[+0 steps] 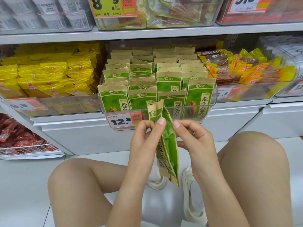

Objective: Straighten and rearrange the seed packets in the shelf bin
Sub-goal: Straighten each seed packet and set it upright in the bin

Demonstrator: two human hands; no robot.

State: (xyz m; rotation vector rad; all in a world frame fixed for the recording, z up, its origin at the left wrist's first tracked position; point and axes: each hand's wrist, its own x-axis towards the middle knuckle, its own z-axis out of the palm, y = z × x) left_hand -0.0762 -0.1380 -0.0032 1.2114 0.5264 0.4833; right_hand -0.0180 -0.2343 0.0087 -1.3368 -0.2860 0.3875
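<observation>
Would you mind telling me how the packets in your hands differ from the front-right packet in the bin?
The held packets are outside the clear bin, edge-on to the camera, pinched between the left hand and right hand. The front-right packet stands in the bin, face forward and untouched. Both share the green-and-tan design.

A white shelf [73, 126] carries a clear bin [213, 102] packed with upright green seed packets [168, 84], an orange price tag [122, 121] on its front. Just beside it sit a bin of yellow packets [49, 79] on the left and orange-and-yellow snacks [242, 71] on the right.
</observation>
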